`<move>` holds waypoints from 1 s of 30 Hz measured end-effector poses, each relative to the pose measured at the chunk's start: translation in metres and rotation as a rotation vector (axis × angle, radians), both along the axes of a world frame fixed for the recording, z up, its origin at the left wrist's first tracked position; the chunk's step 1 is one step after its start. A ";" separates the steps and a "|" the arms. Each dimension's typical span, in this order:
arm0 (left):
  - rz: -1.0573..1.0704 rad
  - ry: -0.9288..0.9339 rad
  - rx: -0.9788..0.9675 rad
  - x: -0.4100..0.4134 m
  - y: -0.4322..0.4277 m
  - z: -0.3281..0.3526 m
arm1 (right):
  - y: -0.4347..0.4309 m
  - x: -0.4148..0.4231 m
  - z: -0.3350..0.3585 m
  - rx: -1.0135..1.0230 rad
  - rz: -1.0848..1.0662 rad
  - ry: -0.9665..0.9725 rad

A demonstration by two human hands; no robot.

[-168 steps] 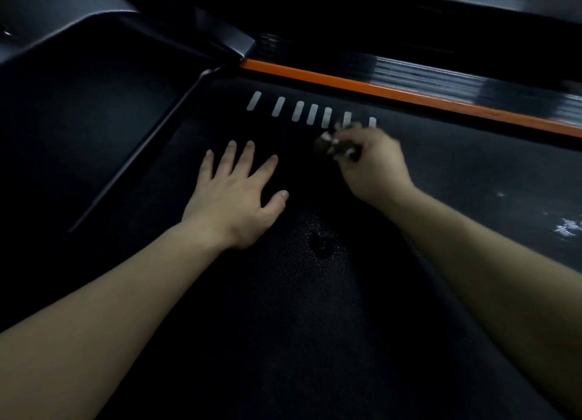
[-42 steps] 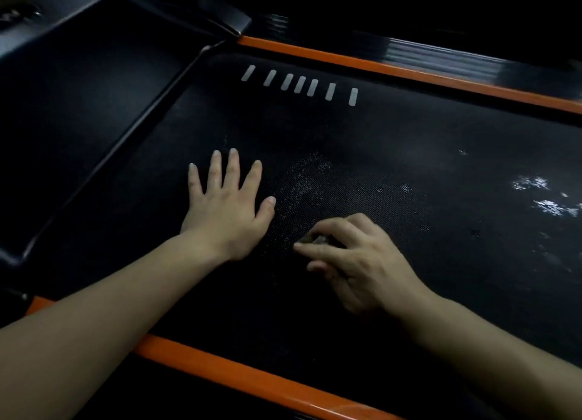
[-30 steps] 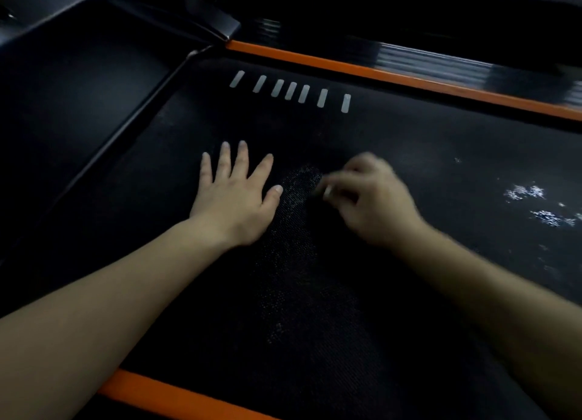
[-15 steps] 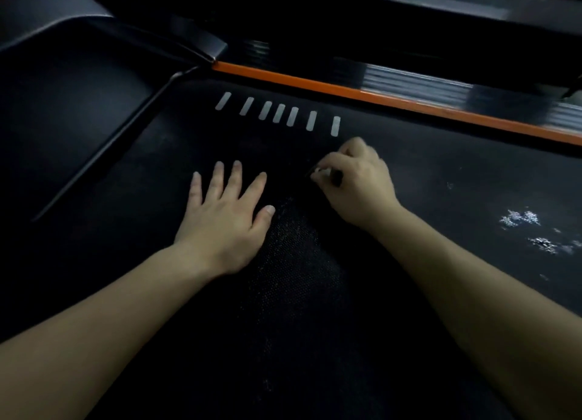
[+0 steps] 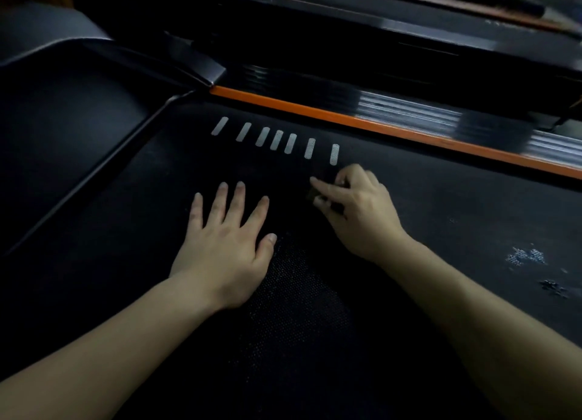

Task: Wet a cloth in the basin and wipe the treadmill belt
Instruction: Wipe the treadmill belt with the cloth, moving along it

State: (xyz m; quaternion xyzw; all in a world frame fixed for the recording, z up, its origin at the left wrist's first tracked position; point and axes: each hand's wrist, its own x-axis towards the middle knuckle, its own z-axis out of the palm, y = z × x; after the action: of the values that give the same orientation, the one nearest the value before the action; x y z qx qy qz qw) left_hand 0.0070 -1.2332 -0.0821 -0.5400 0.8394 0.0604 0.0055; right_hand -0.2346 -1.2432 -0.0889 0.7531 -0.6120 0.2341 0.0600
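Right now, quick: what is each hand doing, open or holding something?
Left hand: open, fingers spread flat on the black textured treadmill belt.
Right hand: closed, pinching a small dark wad of cloth against the belt.

Premises: an exercise room, most likely a gym. Evidence: a black textured treadmill belt [image 5: 315, 325] fills the view. It is marked with a row of white dashes [image 5: 277, 139] and bordered by an orange side rail [image 5: 378, 125] and a ribbed foot strip [image 5: 409, 114]. A dark moulded motor cover [image 5: 63, 120] sits at its left end. Beyond, a second orange-edged frame [image 5: 441, 3] appears to be another machine; the lighting is too dim to confirm.
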 end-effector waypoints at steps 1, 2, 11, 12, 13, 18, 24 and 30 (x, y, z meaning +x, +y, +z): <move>-0.002 -0.002 0.002 0.000 0.000 0.000 | 0.003 -0.005 -0.002 0.006 0.039 0.007; -0.004 -0.002 0.000 0.000 0.000 -0.001 | -0.002 -0.011 -0.001 0.024 0.041 0.021; 0.000 -0.004 -0.002 -0.001 -0.001 0.002 | -0.018 -0.006 0.007 0.104 0.012 -0.028; 0.000 -0.003 0.002 -0.002 -0.001 0.002 | -0.013 -0.009 0.007 0.105 0.070 -0.030; 0.000 0.000 0.006 -0.002 -0.001 0.002 | -0.018 -0.016 0.008 0.113 0.083 -0.022; 0.002 0.004 0.004 -0.003 -0.001 0.000 | -0.098 -0.037 0.020 0.182 -0.276 -0.133; -0.006 -0.002 -0.005 -0.004 -0.001 0.001 | -0.090 -0.022 0.011 0.134 -0.033 -0.081; -0.008 0.002 -0.017 -0.003 -0.001 0.001 | -0.123 -0.021 0.018 0.157 -0.196 -0.107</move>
State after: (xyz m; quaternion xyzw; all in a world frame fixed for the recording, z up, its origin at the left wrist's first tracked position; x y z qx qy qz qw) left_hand 0.0036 -1.2341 -0.0811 -0.5366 0.8421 0.0535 0.0003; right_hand -0.2559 -1.3665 -0.0710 0.6785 -0.7013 0.2184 -0.0094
